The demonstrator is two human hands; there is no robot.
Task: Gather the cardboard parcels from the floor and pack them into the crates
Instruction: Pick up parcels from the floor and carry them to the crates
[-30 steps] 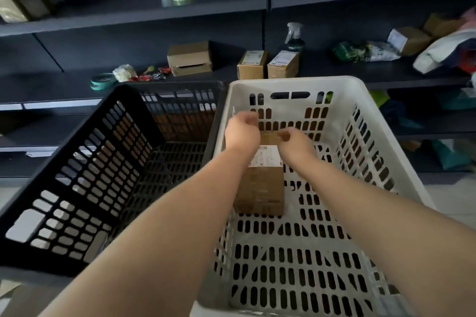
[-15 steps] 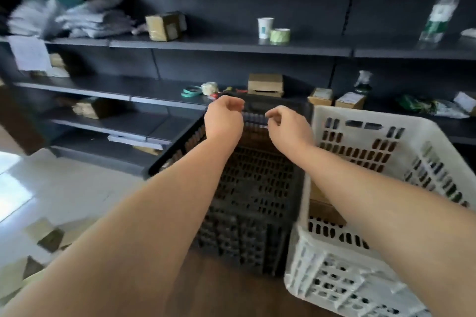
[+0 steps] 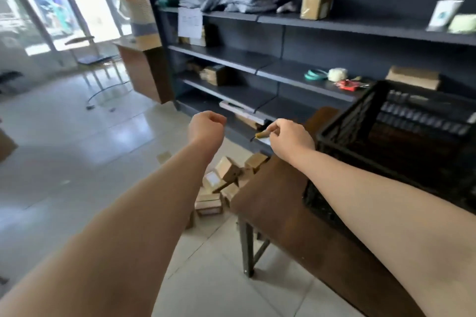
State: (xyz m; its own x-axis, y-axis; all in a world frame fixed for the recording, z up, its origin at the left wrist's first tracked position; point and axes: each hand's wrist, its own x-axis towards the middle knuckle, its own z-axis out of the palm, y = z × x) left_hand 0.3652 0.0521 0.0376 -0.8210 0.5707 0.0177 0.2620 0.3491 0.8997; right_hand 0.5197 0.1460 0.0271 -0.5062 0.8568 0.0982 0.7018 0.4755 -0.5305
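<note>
Several small cardboard parcels (image 3: 228, 172) lie in a loose heap on the tiled floor, beside the left end of a brown table (image 3: 283, 213). The black crate (image 3: 342, 131) stands on that table at the right; the white crate is out of view. My left hand (image 3: 206, 129) and my right hand (image 3: 289, 139) hover in the air above and beyond the heap, both with loosely curled fingers and nothing in them. My right hand hangs just left of the black crate's corner.
Dark shelving (image 3: 257, 64) with bags, boxes and tape rolls runs along the back. The table's metal leg (image 3: 247, 248) stands near the heap. A wooden desk (image 3: 144, 67) and a chair (image 3: 90, 59) sit by the glass front at the left.
The view has swung left, from the two crates to the floor and the parcel heap. Both hands left the parcel set down in the white crate and now hang empty.
</note>
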